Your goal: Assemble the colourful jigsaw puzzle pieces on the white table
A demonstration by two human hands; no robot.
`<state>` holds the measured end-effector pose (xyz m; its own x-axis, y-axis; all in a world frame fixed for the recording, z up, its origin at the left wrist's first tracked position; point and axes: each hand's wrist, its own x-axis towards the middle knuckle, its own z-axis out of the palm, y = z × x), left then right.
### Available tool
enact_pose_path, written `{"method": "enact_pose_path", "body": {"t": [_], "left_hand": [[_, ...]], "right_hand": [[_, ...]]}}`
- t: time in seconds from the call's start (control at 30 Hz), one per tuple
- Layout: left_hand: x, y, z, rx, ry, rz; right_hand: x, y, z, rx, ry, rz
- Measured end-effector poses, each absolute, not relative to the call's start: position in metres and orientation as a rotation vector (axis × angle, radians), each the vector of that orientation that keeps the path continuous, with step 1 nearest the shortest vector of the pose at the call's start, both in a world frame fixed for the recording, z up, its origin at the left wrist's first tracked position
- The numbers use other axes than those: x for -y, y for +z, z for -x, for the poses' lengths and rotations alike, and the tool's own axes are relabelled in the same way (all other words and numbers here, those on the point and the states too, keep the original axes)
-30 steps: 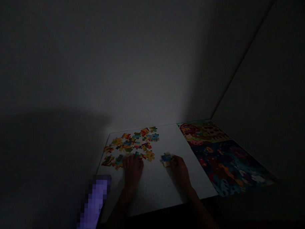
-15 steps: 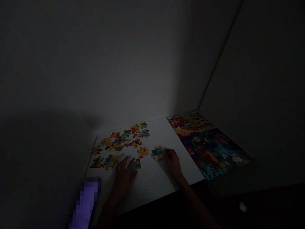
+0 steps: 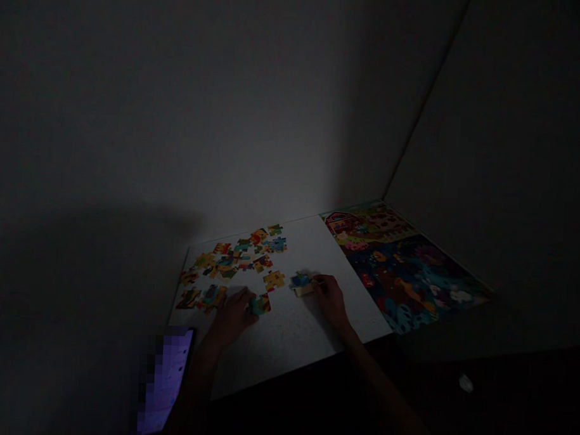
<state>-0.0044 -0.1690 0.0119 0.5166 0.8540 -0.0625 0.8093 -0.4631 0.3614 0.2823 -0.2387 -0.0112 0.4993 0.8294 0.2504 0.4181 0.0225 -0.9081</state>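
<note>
Against a dim wall corner [image 3: 430, 95], white tabletop [image 3: 309, 332] running back to the walls. Along its right side, printed barn-and-undersea picture sheet [image 3: 402, 266] lying flat and face up, so readable from above (box lid or poster, too dark to tell). Left of centre, loose jigsaw pieces [image 3: 236, 257] spread face up in a rough cluster, within reach of both hands. Near the front-left table corner, lit phone [image 3: 165, 381], screen pixelated, beside the left forearm [image 3: 201, 379]. Left hand [image 3: 232, 317] low at the cluster's near edge, fingers curled, tips just beside a teal-and-red piece [image 3: 260, 304]; any hold on it unreadable. Right hand [image 3: 329, 301] apart from the cluster, fingertips at a blue-and-tan piece [image 3: 303, 283]; pinch or plain touch, cannot tell.
</note>
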Motion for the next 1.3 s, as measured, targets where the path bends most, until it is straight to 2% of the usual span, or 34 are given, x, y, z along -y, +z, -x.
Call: {"method": "enact_pose_path", "body": {"t": [0.3, 0.67, 1.0, 1.3], "left_hand": [[0.17, 0.012, -0.01, -1.306, 0.38, -2.379], [0.204, -0.041, -0.057, -1.309, 0.934, -2.411], [0.182, -0.031, -0.088, -1.185, 0.982, -2.48], [0.177, -0.021, -0.107, -1.066, 0.879, -2.478]], "right_hand": [[0.237, -0.011, -0.281, 1.063, 0.462, 1.565], [0.238, -0.012, -0.28, 1.076, 0.407, 1.545], [0.238, -0.009, -0.28, 1.07, 0.444, 1.564], [0.239, -0.007, -0.279, 1.081, 0.464, 1.603]]}}
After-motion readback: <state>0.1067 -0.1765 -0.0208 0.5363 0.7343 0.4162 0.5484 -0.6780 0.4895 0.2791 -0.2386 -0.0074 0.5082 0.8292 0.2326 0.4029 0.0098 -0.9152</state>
